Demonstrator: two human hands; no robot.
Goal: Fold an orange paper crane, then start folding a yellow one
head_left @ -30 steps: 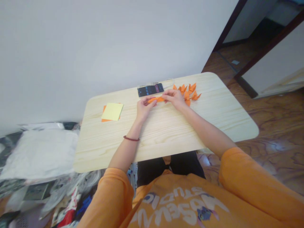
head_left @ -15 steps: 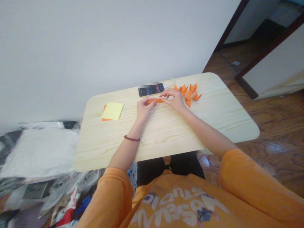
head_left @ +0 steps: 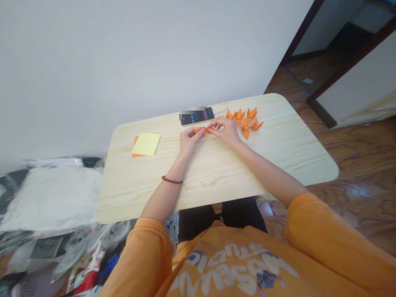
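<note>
My left hand [head_left: 189, 140] and right hand [head_left: 227, 131] each pinch one end of the narrow folded orange paper piece [head_left: 202, 130], fingers closed on it, near the far edge of the pale wooden tabletop [head_left: 216, 173]. I judge I'm mid-crease; any further fold calls for keeping the edges aligned.

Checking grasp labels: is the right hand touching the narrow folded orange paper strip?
Touching. In the head view the right hand pinches one end of the narrow folded orange paper strip, with no gap visible.
</note>
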